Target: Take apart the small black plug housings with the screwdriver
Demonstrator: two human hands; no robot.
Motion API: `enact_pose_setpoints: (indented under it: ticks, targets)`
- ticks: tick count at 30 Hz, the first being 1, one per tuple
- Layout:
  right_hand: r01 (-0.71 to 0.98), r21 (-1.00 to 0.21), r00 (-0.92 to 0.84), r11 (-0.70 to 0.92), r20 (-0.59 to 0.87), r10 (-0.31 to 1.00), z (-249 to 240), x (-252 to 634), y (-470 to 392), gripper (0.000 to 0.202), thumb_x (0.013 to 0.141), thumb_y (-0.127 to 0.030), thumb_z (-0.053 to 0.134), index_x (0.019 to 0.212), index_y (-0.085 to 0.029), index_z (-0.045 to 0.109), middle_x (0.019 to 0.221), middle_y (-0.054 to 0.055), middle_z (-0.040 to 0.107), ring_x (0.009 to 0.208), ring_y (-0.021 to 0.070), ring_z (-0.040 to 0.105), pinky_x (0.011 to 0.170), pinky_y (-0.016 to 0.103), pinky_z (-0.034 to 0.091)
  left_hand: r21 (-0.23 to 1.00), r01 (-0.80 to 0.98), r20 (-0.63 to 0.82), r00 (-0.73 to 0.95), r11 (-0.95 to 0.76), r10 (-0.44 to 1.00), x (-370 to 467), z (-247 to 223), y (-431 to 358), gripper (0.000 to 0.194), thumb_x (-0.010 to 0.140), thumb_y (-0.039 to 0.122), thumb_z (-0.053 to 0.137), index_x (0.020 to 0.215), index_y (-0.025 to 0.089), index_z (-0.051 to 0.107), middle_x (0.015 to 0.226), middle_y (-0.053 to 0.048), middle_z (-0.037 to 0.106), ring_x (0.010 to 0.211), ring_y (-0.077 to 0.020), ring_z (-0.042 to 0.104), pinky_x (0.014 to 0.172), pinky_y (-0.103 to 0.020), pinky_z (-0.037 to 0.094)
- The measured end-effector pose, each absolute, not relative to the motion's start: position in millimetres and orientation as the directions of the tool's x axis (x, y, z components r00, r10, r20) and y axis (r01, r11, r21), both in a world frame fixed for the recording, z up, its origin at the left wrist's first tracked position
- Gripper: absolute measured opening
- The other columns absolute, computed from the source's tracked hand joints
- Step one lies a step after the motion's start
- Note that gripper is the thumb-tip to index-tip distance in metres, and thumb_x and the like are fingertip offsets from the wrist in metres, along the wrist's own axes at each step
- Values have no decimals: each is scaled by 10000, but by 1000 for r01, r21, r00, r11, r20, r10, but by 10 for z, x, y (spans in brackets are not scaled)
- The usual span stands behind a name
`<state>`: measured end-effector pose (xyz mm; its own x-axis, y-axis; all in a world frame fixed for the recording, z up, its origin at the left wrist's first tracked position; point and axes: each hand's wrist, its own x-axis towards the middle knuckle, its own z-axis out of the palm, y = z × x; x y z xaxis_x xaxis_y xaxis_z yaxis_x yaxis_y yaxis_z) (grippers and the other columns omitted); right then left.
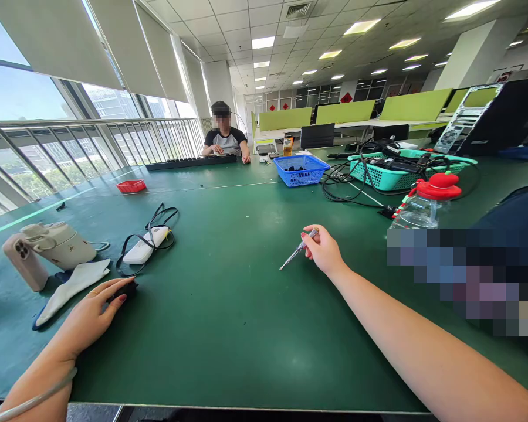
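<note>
My right hand [324, 251] is closed around a thin screwdriver [298, 251], its tip pointing down and left just over the green table [229, 351]. At the left, my left hand [94, 313] has its fingers curled over a small black object [129, 289], partly hidden beneath them. Beside that hand lies a white and blue cloth [73, 287]. A white device with a black strap [146, 247] rests a little farther back.
A phone [25, 262] and a pale bottle [61, 243] stand far left. Farther back are a red tray [131, 186], a blue basket [301, 171] and a green basket of cables [387, 176]. A red-lidded bottle [422, 205] stands right. Another person [225, 140] sits across the table.
</note>
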<state>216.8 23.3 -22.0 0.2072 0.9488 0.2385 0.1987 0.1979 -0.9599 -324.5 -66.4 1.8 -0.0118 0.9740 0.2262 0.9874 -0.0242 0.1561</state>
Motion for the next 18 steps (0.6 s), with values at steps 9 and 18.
enact_pose_setpoints:
  ticks: [9, 18]
  targets:
    - [195, -959, 221, 208, 250, 943, -228, 2150, 245, 510, 734, -681, 655, 959, -231, 567, 588, -58, 590, 444, 127, 546, 444, 269, 439, 158, 987, 276, -27, -18, 961, -3225, 59, -684, 547, 830, 417, 378, 1225, 222, 703, 1244, -68, 722, 1105, -283, 676, 1023, -412, 513]
    - [191, -962, 217, 197, 237, 947, -216, 2145, 224, 462, 759, -634, 655, 971, -232, 573, 612, -52, 608, 458, 125, 550, 464, 269, 454, 159, 987, 258, -62, 22, 964, -3229, 75, -647, 615, 852, 523, 387, 1269, 180, 680, 1295, -114, 694, 1188, -325, 640, 1008, -436, 514]
